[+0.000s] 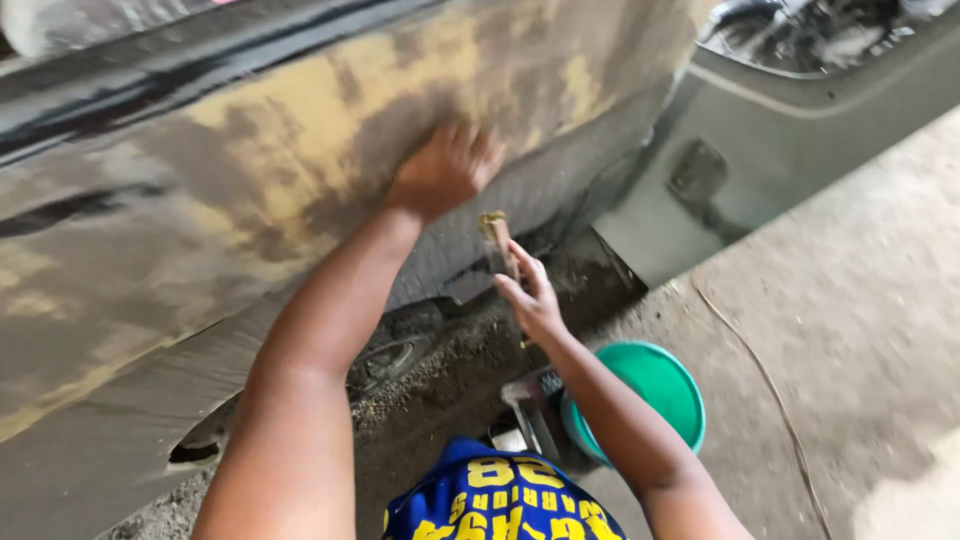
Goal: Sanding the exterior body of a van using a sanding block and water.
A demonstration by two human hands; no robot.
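— The hands?
— The left hand (443, 170) lies flat, fingers spread, on the car body panel (200, 220), over yellow filler patches. The right hand (530, 300) grips a sanding block (497, 243) just off the panel.
— Nearby?
— A green bucket (660, 385) on the concrete floor (850, 330).

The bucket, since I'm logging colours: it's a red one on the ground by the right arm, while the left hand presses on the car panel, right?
Not quite. The head view shows the bucket is green, not red. The rest holds: it sits on the ground by the right arm, and the left hand presses on the car panel.
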